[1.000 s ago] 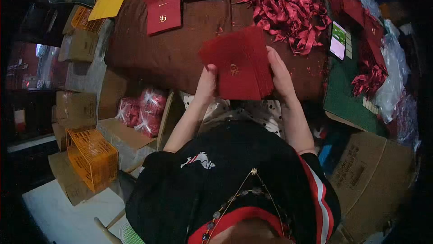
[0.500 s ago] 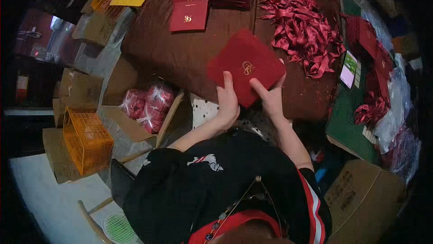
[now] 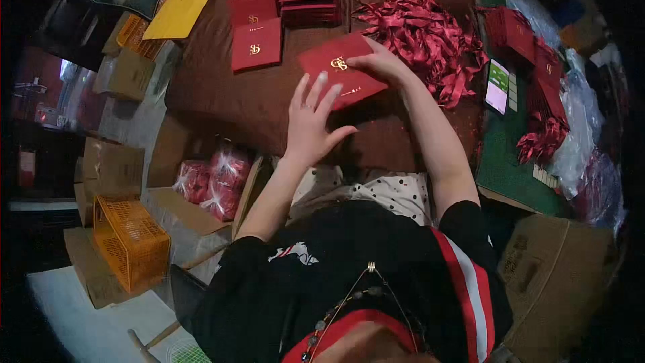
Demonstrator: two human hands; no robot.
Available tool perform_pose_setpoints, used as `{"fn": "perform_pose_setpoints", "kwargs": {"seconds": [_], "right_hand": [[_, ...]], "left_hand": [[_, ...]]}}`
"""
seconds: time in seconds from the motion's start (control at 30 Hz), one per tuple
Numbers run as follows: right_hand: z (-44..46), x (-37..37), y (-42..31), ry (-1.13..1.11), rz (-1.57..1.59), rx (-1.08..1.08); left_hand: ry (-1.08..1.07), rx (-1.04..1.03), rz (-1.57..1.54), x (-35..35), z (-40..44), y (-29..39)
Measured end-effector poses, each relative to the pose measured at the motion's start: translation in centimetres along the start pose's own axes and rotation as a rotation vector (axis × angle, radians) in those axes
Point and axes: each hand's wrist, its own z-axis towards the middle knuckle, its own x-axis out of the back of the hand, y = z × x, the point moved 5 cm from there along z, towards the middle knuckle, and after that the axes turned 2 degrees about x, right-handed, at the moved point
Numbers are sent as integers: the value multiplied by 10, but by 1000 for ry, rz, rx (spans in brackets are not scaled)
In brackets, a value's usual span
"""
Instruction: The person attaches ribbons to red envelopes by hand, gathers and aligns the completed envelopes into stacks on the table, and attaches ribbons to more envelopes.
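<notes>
A flat red square packet with a gold monogram is tilted over the brown-covered table. My right hand grips its upper right side, thumb on the face near the monogram and the other fingers hidden. My left hand is spread open at its lower left edge, fingertips close to or touching the face; I cannot tell which. More red packets lie beyond my left hand, beside a stack of red pieces. A heap of shiny red ribbons lies just past my right hand.
On a green surface at right are a phone, more red packets with ribbons and clear plastic. At left are a cardboard box holding bagged red items and an orange crate. A yellow sheet lies at the back left.
The packet has moved away from my body and slightly left, and turned. My left hand has let go and spread its fingers. My right hand has shifted to the packet's far right side.
</notes>
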Motion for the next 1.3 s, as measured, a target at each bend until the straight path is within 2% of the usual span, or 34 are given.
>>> {"fn": "perform_pose_setpoints", "kwargs": {"seconds": [0.03, 0.1, 0.13, 0.2, 0.3, 0.33, 0.4, 0.43, 0.5, 0.53, 0.63, 0.73, 0.8, 0.87, 0.97, 1.03, 1.07, 1.13, 1.23, 1.27, 1.3], "right_hand": [[13, 3, 9, 39, 2, -49], [30, 0, 11, -51, -80, -66], [27, -12, 2, -81, -6, -117], [38, -14, 8, -91, -77, -101], [66, -9, 34, -64, -153, 13], [76, 0, 47, 140, -437, 24], [53, -17, 24, 214, -520, 104], [52, -20, 24, 205, -634, 76], [32, -36, 4, 338, -976, 39], [25, -42, -1, 445, -1017, 203], [-12, -47, -6, 600, -1026, 383], [-42, -30, -19, 695, -1007, 559], [-65, -10, -34, 750, -1067, 535], [-70, 19, -33, 748, -1127, 395], [-70, 38, -29, 583, -1149, 259], [-72, 30, -22, 468, -1272, 281], [-70, 27, -11, 470, -1365, 386], [-69, 28, 10, 361, -1375, 345], [-97, 24, 19, 423, -1362, 425], [-112, 19, 14, 437, -1419, 333], [-127, 16, 14, 448, -1392, 336]], "left_hand": [[-61, 21, 89, -8, 6, -11], [-133, -43, 147, -22, 16, -28], [-163, -30, 112, -32, 16, -34], [-154, -6, 180, -46, 17, -47], [-111, -30, 113, -50, 19, -61], [-118, -13, 107, -48, 20, -65], [-135, 8, 71, -42, 22, -74], [-131, 14, 52, -39, 22, -74], [-131, 17, -12, -41, 21, -81], [-155, 29, 1, -41, 22, -80], [-248, 19, 13, -35, 25, -72], [-171, -39, -15, -43, 23, -79], [-104, -41, -2, -49, 20, -79], [-40, -9, 3, -55, 20, -79], [38, 41, 86, -66, 24, -78], [57, 85, 152, -71, 29, -79], [67, 106, 165, -74, 34, -80], [77, 150, 260, -75, 41, -79], [45, 136, 359, -72, 45, -74], [33, 128, 386, -71, 44, -73], [20, 119, 411, -71, 44, -73]]}}
